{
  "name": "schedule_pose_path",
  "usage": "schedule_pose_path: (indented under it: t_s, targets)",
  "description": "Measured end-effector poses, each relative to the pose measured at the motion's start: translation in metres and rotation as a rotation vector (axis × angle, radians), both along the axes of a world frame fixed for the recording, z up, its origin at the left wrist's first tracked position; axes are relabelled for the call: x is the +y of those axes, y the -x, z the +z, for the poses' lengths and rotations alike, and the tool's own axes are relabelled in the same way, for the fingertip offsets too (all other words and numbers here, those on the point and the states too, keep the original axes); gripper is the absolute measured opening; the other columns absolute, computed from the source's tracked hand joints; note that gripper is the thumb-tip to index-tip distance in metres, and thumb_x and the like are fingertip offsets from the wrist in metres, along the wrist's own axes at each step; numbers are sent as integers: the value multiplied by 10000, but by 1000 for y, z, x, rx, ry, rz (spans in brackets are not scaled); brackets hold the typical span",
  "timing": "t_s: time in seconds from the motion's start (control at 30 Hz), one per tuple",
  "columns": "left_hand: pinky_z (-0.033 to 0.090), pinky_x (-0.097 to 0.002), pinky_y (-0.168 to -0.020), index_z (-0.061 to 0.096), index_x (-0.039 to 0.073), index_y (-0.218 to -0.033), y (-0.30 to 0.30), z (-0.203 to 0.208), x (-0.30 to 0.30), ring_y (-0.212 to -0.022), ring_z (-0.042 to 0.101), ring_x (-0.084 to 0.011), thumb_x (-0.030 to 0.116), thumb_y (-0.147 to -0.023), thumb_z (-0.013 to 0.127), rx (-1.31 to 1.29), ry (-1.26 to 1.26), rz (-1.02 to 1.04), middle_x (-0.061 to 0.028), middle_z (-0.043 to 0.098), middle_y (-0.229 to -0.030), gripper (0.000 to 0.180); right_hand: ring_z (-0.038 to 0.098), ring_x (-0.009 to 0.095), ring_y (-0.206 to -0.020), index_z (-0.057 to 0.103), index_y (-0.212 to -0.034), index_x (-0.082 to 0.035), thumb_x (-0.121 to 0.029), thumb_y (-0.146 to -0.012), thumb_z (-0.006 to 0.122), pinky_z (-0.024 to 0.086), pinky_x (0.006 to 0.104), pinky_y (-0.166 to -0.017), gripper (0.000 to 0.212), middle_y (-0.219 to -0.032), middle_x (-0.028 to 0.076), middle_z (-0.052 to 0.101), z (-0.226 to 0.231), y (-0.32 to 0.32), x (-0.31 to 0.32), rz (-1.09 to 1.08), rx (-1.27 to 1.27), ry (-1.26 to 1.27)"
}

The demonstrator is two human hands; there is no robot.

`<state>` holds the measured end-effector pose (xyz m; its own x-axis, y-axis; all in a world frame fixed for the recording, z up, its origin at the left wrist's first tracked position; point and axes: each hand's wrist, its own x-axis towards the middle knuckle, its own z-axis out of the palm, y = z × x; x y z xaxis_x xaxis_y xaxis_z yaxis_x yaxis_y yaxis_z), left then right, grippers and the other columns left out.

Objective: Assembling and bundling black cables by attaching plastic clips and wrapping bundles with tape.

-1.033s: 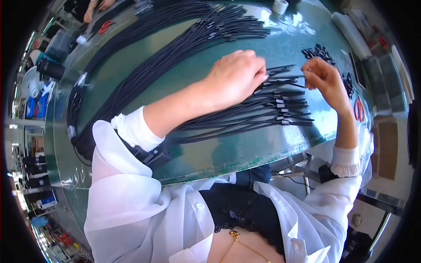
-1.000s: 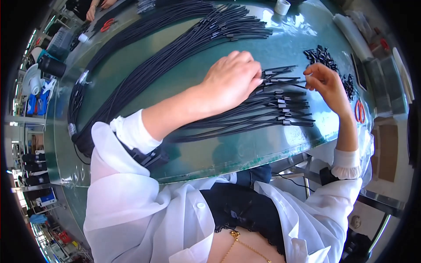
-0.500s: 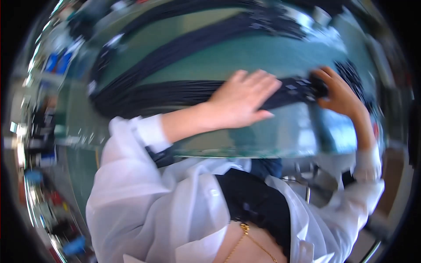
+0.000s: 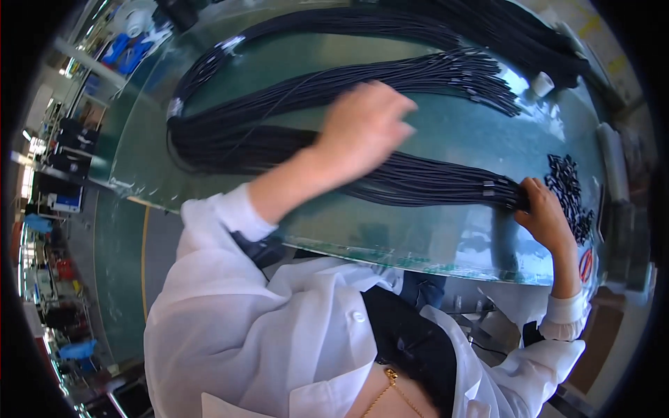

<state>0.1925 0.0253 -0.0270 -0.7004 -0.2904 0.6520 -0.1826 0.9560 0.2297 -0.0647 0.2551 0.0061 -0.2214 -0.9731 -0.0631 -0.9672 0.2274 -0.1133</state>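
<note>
A green worktop [image 4: 446, 129] fills the middle of the view, its near edge running in front of the person in the white shirt. On it, the biggest load is black cord: the near bundle [image 4: 439, 182] stretches along the near edge from a bend at the left end to the right part of the worktop; the middle bundle [image 4: 390, 72] leaves the same bend and fans out toward the far right; a far bundle [image 4: 334, 21] curves along the far edge, and a darker heap of black strands [image 4: 509, 35] lies toward the far right corner. The right hand [image 4: 546, 212] is closed around the near bundle's tips, near the right end. The left hand [image 4: 366, 125], blurred, is over the near bundle's mid-length; whether it touches or grips any cord cannot be told. Just beyond the right hand, by the right edge, lies a pile of small black pieces [image 4: 568, 188]. Smaller are the white roll [image 4: 542, 85] past the middle bundle's tips and pale sleeves [image 4: 488, 188] near the gripped ends. The step in hand appears to be gathering and straightening the near bundle; the next move probably calls for a steady right-hand grip while the left smooths stray strands.
</note>
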Motion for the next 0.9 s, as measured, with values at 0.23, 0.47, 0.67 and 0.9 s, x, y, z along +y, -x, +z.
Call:
schedule_pose_path:
  t_s: [0.23, 0.47, 0.67, 0.9]
  targets:
    - [476, -333, -626, 583, 31, -955, -73, -7, -115, -643, 575, -227, 201, -828, 624, -390, -292, 431, -69, 587, -714, 216, 557, 367, -815, 491, -884, 0, -40, -649, 603, 432, 416, -708, 263, -828, 190, 557, 0, -4, 3, -8, -21, -35]
    - [350, -214, -401, 626, 60, -884, -14, 18, -150, -458, 442, -37, 226, -865, 585, -446, -1035, 200, 27, 522, -605, 172, 579, 372, -766, 504, -884, -16, -54, -656, 610, 443, 433, -681, 254, -790, 182, 594, -2, -5, 0, -86, -42, -35]
    - [311, -228, -383, 644, 48, -911, 87, 30, -156, -440, 384, -57, 227, -843, 613, -538, -1127, 63, 30, 485, -574, 194, 589, 365, -738, 511, -883, -30, -62, -664, 608, 449, 442, -665, 242, -764, 171, 603, 1, -6, 1, -106, -49, -11]
    - [252, -205, -364, 632, 59, -883, 118, 43, -160, -421, 307, -36, 230, -848, 613, -454, -1153, 44, 56, 422, -575, 176, 588, 366, -725, 515, -881, -37, -95, -664, 613, 453, 446, -660, 245, -757, 159, 605, -1, -6, 2, -98, -69, -4]
